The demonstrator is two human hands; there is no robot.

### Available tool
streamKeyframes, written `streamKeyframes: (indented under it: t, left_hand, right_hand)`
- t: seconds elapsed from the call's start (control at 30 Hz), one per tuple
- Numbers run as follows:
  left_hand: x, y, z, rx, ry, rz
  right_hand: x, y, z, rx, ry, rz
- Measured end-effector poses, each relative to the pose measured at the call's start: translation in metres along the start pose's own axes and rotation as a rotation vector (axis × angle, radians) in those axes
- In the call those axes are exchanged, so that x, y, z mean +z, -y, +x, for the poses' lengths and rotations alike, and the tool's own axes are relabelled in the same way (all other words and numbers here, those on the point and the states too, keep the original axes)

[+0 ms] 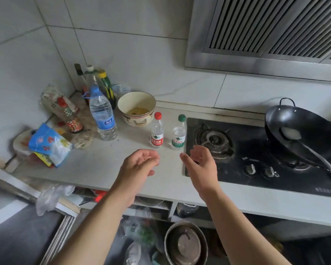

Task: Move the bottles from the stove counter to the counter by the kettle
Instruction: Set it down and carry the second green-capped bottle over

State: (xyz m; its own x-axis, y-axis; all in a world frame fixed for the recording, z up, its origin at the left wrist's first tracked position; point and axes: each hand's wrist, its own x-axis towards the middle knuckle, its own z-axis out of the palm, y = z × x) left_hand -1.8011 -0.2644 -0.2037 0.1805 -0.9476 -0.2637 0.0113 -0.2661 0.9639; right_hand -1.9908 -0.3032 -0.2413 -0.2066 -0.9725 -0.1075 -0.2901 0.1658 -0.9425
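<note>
Nothing is being gripped, with the spread left hand just short of the upright red-capped bottle and the spread right hand short of the green-capped bottle.

I am standing in a home kitchen, plainly a lived-in one. A black gas hob is set into the pale surface before me, with a wok tilted on its right burner and a ribbed steel hood above. White tiles cover the walls. In the corner stand sauce bottles, next to a used bowl and crumpled food packets. Under the surface are cluttered open shelves, and lower down a steel pot.
</note>
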Motion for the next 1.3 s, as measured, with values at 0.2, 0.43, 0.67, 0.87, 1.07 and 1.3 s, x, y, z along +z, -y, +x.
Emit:
streamKeyframes:
  t: [0.2, 0.43, 0.67, 0.87, 1.07, 1.3]
  left_hand:
    - [0.012, -0.002, 0.07, -0.042, 0.105, 0.023]
    - [0.009, -0.014, 0.14, -0.067, 0.207, 0.063]
    - [0.0, -0.012, 0.172, -0.095, 0.262, 0.082]
    - [-0.009, -0.003, 0.185, -0.12, 0.297, 0.098]
    - [-0.023, 0.003, 0.191, -0.138, 0.301, 0.088]
    - [-0.036, 0.005, 0.192, -0.157, 0.302, 0.086]
  right_hand:
    - [0.025, 0.002, 0.056, 0.035, -0.052, -0.062]
    - [0.055, 0.016, 0.121, 0.083, -0.066, -0.188]
    - [0.086, 0.01, 0.159, 0.135, -0.099, -0.254]
    - [0.105, -0.002, 0.176, 0.195, -0.141, -0.264]
    - [0.116, -0.011, 0.185, 0.207, -0.152, -0.334]
    - [0.126, -0.018, 0.18, 0.255, -0.063, -0.315]
